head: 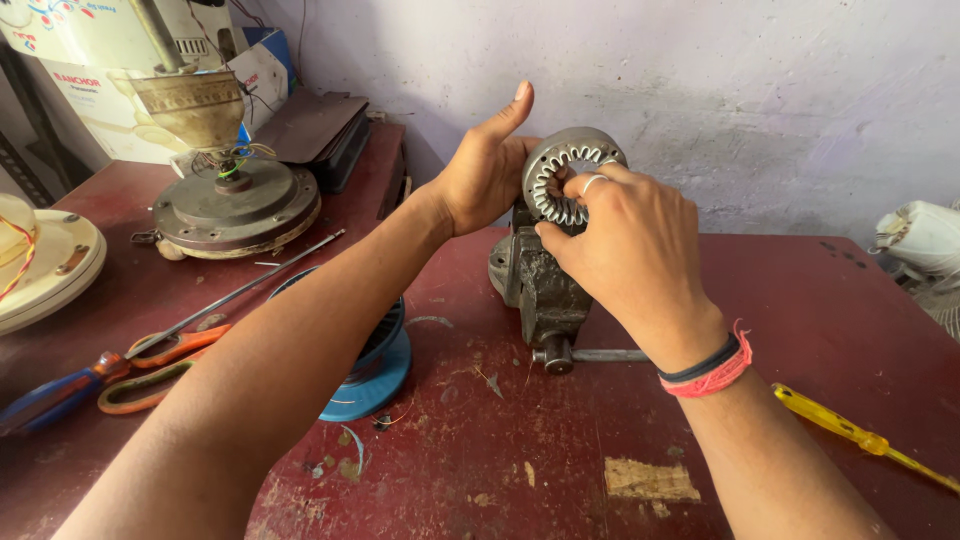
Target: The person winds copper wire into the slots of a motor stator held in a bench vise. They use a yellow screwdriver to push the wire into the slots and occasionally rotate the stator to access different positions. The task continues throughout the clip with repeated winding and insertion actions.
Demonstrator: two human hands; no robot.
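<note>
soft daylight — sharp, edges bowed

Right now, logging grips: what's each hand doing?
Left hand: closed on the stator ring, thumb up.
Right hand: fingers gripping the same ring.

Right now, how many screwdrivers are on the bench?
2: a blue-handled screwdriver at far left, a yellow-handled screwdriver at right beside the right forearm. The arms may hide others.

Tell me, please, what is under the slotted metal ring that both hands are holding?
Under the stator ring stands a dark bench vise on the red table. The right hand covers where ring meets vise, so whether it is clamped cannot be seen.
</note>
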